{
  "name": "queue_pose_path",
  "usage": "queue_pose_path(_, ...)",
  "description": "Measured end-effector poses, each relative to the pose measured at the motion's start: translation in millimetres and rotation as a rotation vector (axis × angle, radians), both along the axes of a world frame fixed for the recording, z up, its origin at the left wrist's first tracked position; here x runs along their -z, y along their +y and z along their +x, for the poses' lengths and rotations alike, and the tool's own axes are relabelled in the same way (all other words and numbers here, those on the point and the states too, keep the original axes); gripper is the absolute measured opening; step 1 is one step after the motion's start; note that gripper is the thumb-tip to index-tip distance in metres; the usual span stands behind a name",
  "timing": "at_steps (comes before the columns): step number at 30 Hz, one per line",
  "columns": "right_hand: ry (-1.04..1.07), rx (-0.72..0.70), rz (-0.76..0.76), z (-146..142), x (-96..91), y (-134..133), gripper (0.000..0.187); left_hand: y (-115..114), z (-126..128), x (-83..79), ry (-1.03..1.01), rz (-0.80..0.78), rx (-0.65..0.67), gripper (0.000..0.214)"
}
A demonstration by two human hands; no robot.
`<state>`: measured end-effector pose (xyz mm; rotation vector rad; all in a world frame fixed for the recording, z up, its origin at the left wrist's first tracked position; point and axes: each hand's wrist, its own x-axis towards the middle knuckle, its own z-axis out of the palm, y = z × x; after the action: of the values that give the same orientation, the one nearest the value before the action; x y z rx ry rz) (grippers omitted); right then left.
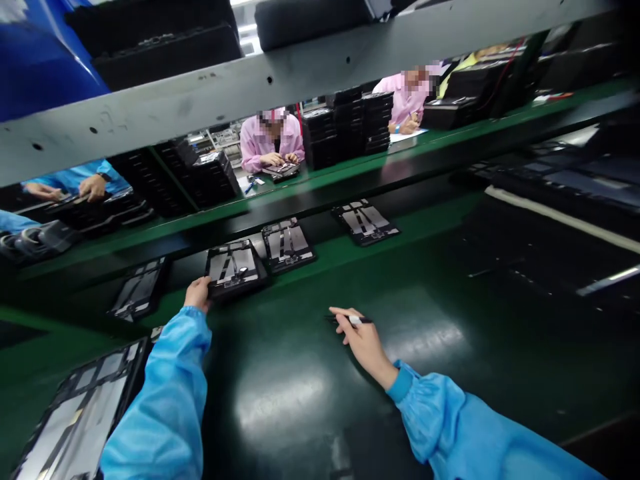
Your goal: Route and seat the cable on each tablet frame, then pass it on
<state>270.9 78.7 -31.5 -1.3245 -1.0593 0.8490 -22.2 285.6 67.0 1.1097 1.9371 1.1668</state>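
My left hand [199,293] grips the near left edge of an opened tablet [233,265], which shows a silvery inside with dark flat cables and a black frame. It is held slightly tilted over the back of the green bench. Out over the middle of the bench, my right hand [364,343] is closed around a slim black tweezer-like tool [356,320] with a white band. The tool points left, and its tip is blurred. Another opened tablet [289,245] lies just right of the held one.
More opened tablets lie at the back right [367,221], back left [137,290] and lower left [80,413]. A metal shelf beam [300,73] crosses overhead. Dark devices cover a black mat [540,247] at right. Across the bench, co-workers sit among stacks of black trays [345,130].
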Motion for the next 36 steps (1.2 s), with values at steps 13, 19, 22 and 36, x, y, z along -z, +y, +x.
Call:
queue_pose_path(13,0.129,0.042,-0.064,16,-5.4,-14,0.057,-217,44,62.8,-0.458,-0.089,0.312,0.07)
queue_pose_path(19,-0.26,-0.333,-0.191,40,-12.7,-75,0.055,-246,21,68.2,0.006,-0.095,0.79,0.067)
queue_pose_path(22,-0.39,-0.346,-0.196,36,-9.0,-96,0.069,-264,21,73.6,0.211,-0.018,0.905,0.072)
queue_pose_path(36,-0.653,-0.294,0.081,14,-38.7,-95,0.034,-256,43,58.0,0.631,0.382,0.995,0.026)
